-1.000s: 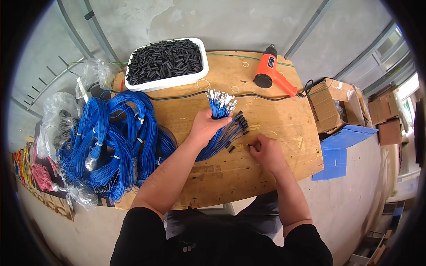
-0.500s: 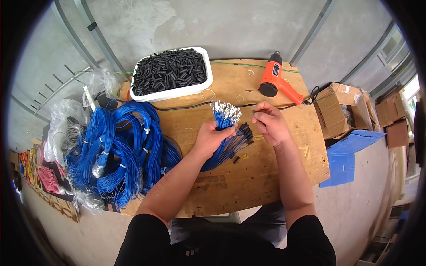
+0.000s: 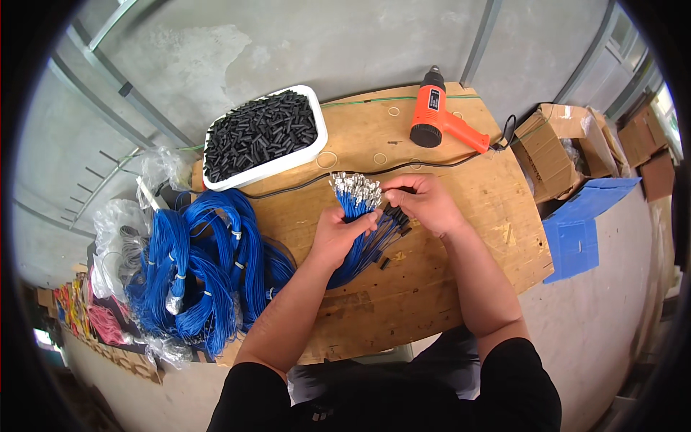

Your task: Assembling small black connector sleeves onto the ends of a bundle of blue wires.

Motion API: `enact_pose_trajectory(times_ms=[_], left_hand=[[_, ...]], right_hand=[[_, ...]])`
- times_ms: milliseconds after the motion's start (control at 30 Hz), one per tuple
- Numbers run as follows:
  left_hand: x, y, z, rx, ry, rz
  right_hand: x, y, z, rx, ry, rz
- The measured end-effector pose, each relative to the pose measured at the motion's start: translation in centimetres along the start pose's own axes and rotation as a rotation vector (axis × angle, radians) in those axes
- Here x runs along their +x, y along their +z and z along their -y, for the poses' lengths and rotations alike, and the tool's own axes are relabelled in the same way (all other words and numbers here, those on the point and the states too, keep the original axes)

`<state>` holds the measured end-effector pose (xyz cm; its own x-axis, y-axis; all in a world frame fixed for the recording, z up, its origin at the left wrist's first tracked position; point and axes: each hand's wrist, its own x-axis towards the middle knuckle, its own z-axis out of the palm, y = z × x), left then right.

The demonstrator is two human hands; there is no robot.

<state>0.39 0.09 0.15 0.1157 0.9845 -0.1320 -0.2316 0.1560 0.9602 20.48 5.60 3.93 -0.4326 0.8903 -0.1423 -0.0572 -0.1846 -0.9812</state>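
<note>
My left hand (image 3: 341,234) is wrapped round a bundle of blue wires (image 3: 353,209), whose silvery metal terminals (image 3: 356,187) fan out above the thumb. Close to the right side of these terminals, my right hand (image 3: 426,204) is closed in a pinch. Between its fingers shows a small black sleeve (image 3: 407,190), mostly hidden. Under and beside the right hand, several wire ends wearing black sleeves (image 3: 394,218) spread over the wooden table (image 3: 461,288). One more black sleeve (image 3: 384,263) lies near the bundle's lower part.
At the back left stands a white tray (image 3: 322,137) heaped with short black tubes. An orange heat gun (image 3: 432,115) lies back right, near a black cable (image 3: 302,185) and rubber bands. Coiled blue wires (image 3: 194,266) cover the left side. Cardboard boxes (image 3: 554,155) stand beyond the right edge.
My right hand has moved left, up to the terminals in the left hand. The view has shifted and tilted somewhat. My left hand keeps its hold on the bundle.
</note>
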Motion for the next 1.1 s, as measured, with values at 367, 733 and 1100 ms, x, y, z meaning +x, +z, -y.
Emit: enact_pose_trajectory(times_ms=[367, 733, 1100], left_hand=[[0.1, -0.1, 0.3, -0.013, -0.027, -0.047], [0.3, -0.4, 0.5, -0.020, -0.006, -0.046], [0.5, -0.3, 0.5, -0.136, -0.017, -0.121]], right_hand=[[-0.3, -0.6, -1.1, -0.187, -0.124, 0.051], [-1.1, 0.0, -0.3, -0.134, 0.002, 0.065], [-0.1, -0.3, -1.7, 0.520, 0.106, -0.033]])
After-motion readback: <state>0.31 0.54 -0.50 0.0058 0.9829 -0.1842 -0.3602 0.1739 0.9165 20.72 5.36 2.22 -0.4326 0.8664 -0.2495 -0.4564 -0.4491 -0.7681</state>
